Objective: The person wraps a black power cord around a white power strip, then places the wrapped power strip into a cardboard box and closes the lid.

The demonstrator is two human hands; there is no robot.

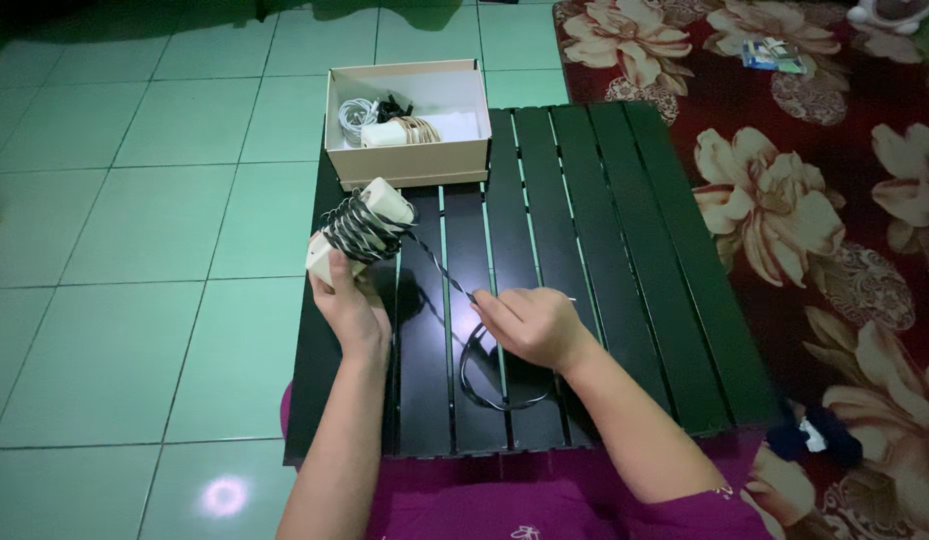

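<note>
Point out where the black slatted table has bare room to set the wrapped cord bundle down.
The slatted table is bare on its right half, between the cardboard box and the floral rug, beyond the right hand. The left side is crowded: the box sits at the far corner, the left hand holds the cord bundle, and loose cord loops beside the wrists.

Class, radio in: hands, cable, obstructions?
Left hand holds cream block wrapped in black-and-white twisted cable. Right hand pinches the cable. Nothing obstructing.
</note>
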